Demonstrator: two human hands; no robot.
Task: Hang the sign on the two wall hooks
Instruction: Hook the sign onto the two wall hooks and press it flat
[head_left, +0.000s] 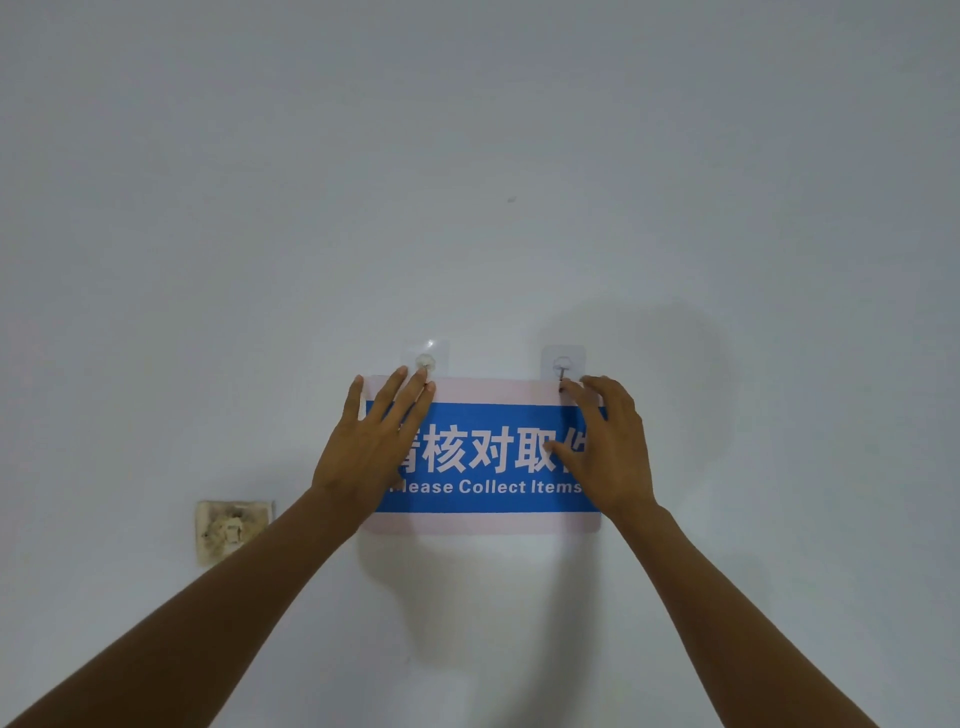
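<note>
A rectangular sign (488, 415) with a blue band, white characters and the words "Please Collect Items" lies flat against the white wall. Two clear adhesive hooks sit just above its top edge: the left hook (426, 359) and the right hook (562, 367). My left hand (371, 441) rests flat on the sign's left part, fingers spread, fingertips at the left hook. My right hand (605, 447) presses the sign's right part, its fingertips touching the top edge beneath the right hook. Whether the sign's holes sit on the hooks is hidden by my fingers.
A worn, stained socket plate (234, 527) is set in the wall to the lower left of the sign. A small dark mark (511, 199) shows higher up. The rest is plain white wall.
</note>
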